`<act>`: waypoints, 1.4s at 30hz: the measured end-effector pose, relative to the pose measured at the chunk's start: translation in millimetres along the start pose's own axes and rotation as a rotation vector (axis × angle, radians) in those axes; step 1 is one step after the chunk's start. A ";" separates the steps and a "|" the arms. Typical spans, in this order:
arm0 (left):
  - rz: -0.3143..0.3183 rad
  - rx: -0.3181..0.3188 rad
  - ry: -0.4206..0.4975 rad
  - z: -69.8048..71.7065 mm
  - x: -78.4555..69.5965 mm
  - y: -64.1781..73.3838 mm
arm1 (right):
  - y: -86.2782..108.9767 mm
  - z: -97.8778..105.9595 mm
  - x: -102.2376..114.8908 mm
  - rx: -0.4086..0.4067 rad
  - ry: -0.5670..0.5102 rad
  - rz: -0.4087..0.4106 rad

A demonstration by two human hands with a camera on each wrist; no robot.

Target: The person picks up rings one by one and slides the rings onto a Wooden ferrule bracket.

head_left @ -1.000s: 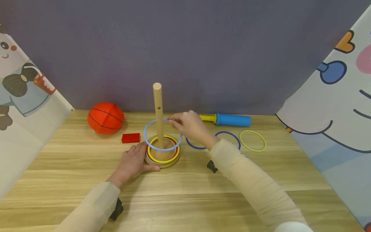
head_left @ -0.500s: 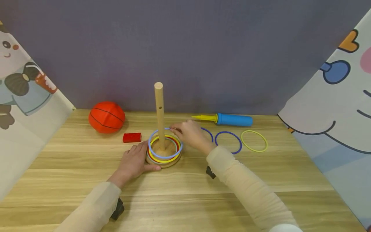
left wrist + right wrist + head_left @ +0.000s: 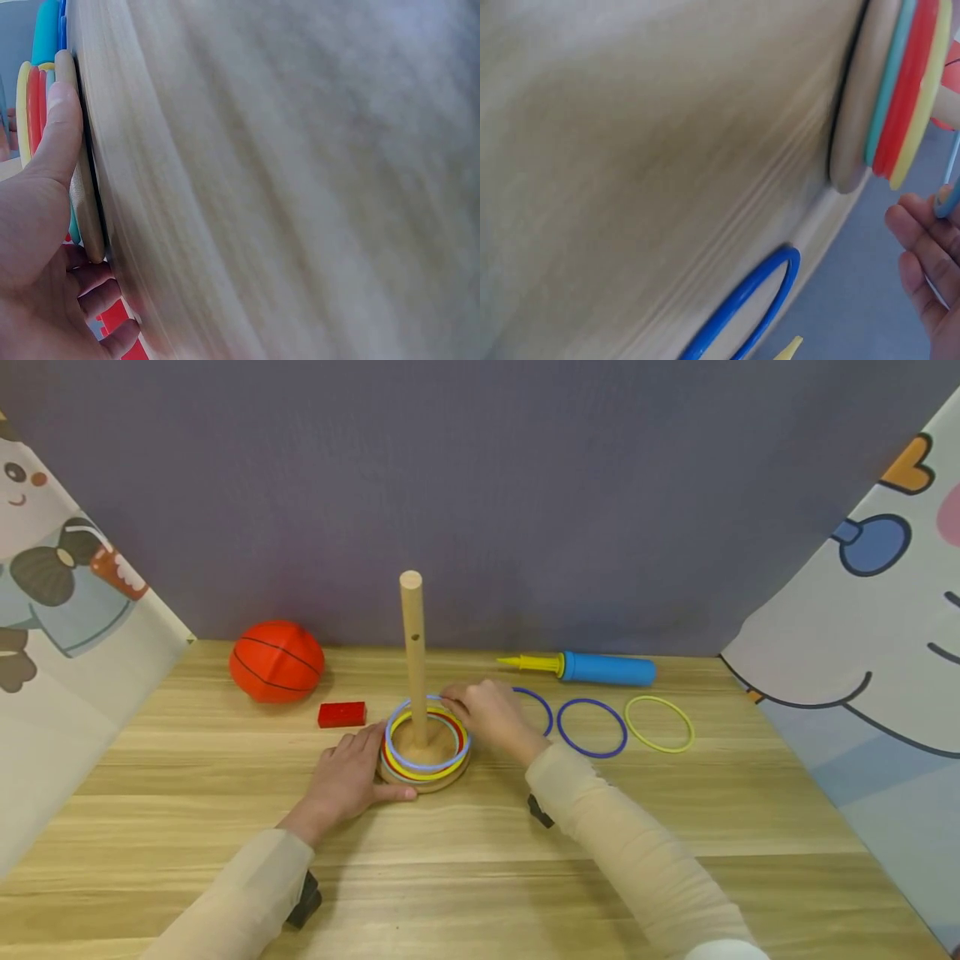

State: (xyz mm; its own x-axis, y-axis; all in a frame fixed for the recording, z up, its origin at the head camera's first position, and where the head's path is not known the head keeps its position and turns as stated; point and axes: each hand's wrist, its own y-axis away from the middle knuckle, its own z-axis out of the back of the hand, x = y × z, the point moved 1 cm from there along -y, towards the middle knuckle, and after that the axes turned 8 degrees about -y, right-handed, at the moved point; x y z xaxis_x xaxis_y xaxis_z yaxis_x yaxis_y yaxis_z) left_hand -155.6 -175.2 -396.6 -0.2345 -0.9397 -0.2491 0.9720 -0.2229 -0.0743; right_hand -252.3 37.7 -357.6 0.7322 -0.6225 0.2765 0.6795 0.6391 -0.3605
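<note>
Two-handed hold at a wooden ring stand. The right grip (image 3: 489, 712) pinches a light-blue ring (image 3: 425, 767) at its far right edge; the ring encircles the lower part of the peg (image 3: 415, 652). Holding it by the edge probably keeps the fingers outside the hoop and clear of the peg. In the right wrist view, a gap parts the pinched side from the yellow ring (image 3: 924, 97) below; whether the opposite side touches cannot be told. Under the yellow lie a red layer (image 3: 905, 97), perhaps two rings, and a teal ring (image 3: 890, 82). The left grip (image 3: 341, 781) clasps the base (image 3: 442, 787) across the peg from the right grip, presumably to steady the stand.

Pose: the left thumb lies along the base's near edge, with the fingers around its left side. The right forearm slants in from the near right, fingertips directed toward the peg.

Surroundings: to the right of the right grip, on the tabletop (image 3: 450, 877), lie a half-hidden blue ring (image 3: 550, 718), a second blue ring (image 3: 592, 754) and a pale-yellow ring (image 3: 660, 748), with a pump (image 3: 607, 668) behind them. Beyond the left grip are a red block (image 3: 342, 714) and, farther back, a ball (image 3: 277, 662).
</note>
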 end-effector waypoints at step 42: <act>-0.007 -0.040 0.011 2.0 -2.6 1.4 | 3.9 -14.0 -4.9 0.043 -0.295 -0.211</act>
State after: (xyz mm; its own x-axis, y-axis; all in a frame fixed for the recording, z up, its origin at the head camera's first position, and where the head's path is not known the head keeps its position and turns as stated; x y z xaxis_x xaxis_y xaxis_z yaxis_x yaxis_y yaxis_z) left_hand -153.6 -173.6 -394.1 -0.2421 -0.9350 -0.2593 0.9690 -0.2191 -0.1145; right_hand -253.9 36.9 -372.8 0.5533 -0.5894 0.5886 0.8140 0.5324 -0.2321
